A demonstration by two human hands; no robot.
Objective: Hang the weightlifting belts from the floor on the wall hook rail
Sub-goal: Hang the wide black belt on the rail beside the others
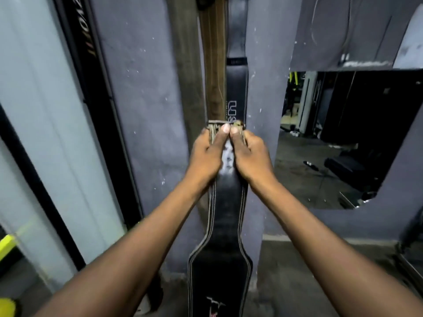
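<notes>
A black leather weightlifting belt point(220, 252) with pale stitching hangs straight down from my hands toward the floor. My left hand point(207, 154) and my right hand point(248, 154) both grip its buckle end point(219, 124), thumbs pressed side by side on top. Behind it, two belts hang flat against the grey wall: a brown one point(214, 65) and a black one point(237, 92) with white lettering. Their tops run out of view, and the hook rail is hidden apart from a dark piece at the top edge point(206, 2).
A wall mirror point(343, 138) at the right reflects gym equipment and floor. A black-framed panel point(96, 83) leans at the left beside pale sheeting. Yellow-green items point(8, 245) sit at the lower left. Concrete floor point(297, 282) lies below.
</notes>
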